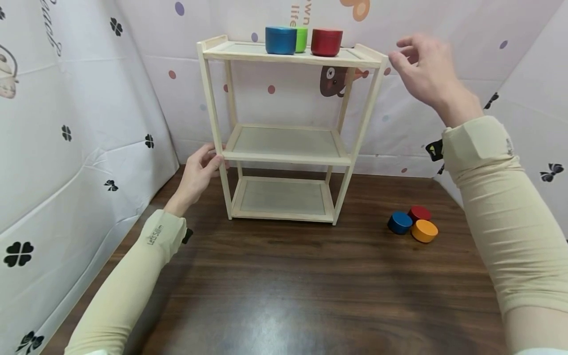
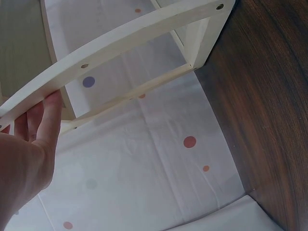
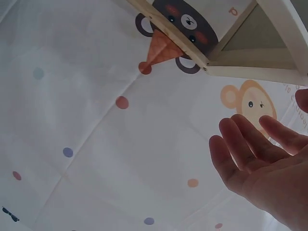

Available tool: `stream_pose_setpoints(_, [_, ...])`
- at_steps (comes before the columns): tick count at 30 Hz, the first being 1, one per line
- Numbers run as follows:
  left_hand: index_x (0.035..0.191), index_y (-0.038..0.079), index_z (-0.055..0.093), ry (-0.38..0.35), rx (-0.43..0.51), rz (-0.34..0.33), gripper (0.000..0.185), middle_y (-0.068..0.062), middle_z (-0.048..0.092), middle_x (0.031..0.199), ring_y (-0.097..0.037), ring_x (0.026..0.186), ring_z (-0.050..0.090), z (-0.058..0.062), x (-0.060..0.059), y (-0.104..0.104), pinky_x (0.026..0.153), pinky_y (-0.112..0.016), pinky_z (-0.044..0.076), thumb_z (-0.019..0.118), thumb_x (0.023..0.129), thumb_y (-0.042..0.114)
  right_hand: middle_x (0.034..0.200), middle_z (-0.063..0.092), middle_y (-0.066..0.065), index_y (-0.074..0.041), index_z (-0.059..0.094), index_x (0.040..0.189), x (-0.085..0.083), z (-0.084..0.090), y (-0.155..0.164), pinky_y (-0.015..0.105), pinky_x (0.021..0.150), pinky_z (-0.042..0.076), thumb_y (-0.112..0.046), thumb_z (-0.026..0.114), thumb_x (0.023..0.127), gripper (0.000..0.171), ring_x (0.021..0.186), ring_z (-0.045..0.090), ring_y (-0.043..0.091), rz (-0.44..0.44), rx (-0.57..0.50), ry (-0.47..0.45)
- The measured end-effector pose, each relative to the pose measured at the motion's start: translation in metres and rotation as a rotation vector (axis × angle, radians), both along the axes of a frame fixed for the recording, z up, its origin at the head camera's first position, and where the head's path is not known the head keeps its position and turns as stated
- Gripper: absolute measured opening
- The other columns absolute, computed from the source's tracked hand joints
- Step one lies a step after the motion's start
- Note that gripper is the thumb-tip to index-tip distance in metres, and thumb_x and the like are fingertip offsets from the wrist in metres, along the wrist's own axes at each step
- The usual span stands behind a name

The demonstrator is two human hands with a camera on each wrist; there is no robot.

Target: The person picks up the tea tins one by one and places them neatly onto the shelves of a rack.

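Note:
A three-tier wooden shelf rack (image 1: 288,140) with grey panels stands upright on the table. On its top tier are a blue round tin (image 1: 280,41), a green tin (image 1: 301,39) partly behind it, and a red tin (image 1: 327,42). My left hand (image 1: 194,173) holds the rack's front left post at middle-tier height. The left wrist view has its fingers (image 2: 50,118) at the post, their tips partly hidden. Beside the top right corner, my right hand (image 1: 423,71) hangs in the air with loosely bent fingers and holds nothing.
On the table (image 1: 284,281), right of the rack, a blue tin (image 1: 400,223), a red tin (image 1: 419,213) and a yellow tin (image 1: 424,230) stand close together. Printed white cloth (image 1: 177,113) walls in the back and both sides.

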State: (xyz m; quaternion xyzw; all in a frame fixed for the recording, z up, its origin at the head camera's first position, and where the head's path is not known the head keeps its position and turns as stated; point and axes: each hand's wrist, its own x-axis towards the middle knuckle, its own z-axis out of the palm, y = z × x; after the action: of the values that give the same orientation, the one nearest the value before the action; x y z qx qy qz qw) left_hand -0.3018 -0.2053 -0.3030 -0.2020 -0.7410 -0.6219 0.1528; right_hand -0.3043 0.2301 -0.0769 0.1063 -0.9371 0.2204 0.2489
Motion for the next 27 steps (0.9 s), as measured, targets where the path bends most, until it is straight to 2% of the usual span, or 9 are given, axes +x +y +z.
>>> stream_pose_setpoints(5, [0.135, 0.000, 0.049, -0.002, 0.000, 0.003, 0.042, -0.009, 0.064, 0.103, -0.014, 0.091, 0.068, 0.001, 0.000, 0.001, 0.081, -0.028, 0.061, 0.054, 0.099, 0.021, 0.147, 0.046, 0.015, -0.007, 0.035, 0.148, 0.001, -0.008, 0.006, 0.056, 0.113, 0.035, -0.040, 0.037, 0.101, 0.057, 0.132, 0.046, 0.039, -0.004, -0.018, -0.018])
stream_pose_setpoints(10, [0.136, 0.000, 0.049, 0.000, -0.005, 0.003, 0.043, -0.004, 0.065, 0.101, -0.015, 0.092, 0.067, 0.002, -0.001, 0.000, 0.084, -0.033, 0.061, 0.054, 0.099, 0.022, 0.145, 0.047, 0.019, -0.006, 0.036, 0.147, 0.003, -0.020, 0.015, 0.060, 0.108, 0.037, -0.037, 0.036, 0.101, 0.056, 0.130, 0.047, 0.042, 0.004, -0.008, -0.006])
stream_pose_setpoints(16, [0.136, 0.001, 0.049, 0.005, -0.013, 0.001, 0.044, -0.001, 0.065, 0.102, -0.018, 0.093, 0.068, 0.002, -0.001, 0.000, 0.084, -0.033, 0.061, 0.053, 0.099, 0.024, 0.140, 0.051, 0.023, -0.005, 0.039, 0.146, 0.005, -0.036, 0.026, 0.062, 0.103, 0.040, -0.036, 0.036, 0.101, 0.054, 0.126, 0.049, 0.044, 0.015, -0.009, -0.009])
stream_pose_setpoints(23, [0.137, 0.003, 0.049, 0.009, -0.033, 0.001, 0.042, -0.012, 0.063, 0.106, -0.020, 0.095, 0.067, -0.001, 0.002, -0.002, 0.084, -0.031, 0.061, 0.051, 0.100, 0.024, 0.137, 0.053, 0.025, -0.004, 0.042, 0.144, 0.008, -0.053, 0.031, 0.061, 0.098, 0.043, -0.035, 0.036, 0.101, 0.053, 0.119, 0.053, 0.046, 0.028, 0.007, 0.000])
stream_pose_setpoints(27, [0.136, 0.001, 0.049, 0.014, -0.014, -0.009, 0.042, -0.007, 0.064, 0.104, -0.020, 0.095, 0.067, -0.001, 0.001, 0.000, 0.085, -0.032, 0.061, 0.052, 0.100, 0.022, 0.140, 0.050, 0.025, -0.005, 0.038, 0.146, 0.012, -0.062, 0.035, 0.064, 0.100, 0.041, -0.038, 0.036, 0.102, 0.055, 0.122, 0.051, 0.047, 0.024, 0.000, -0.030])
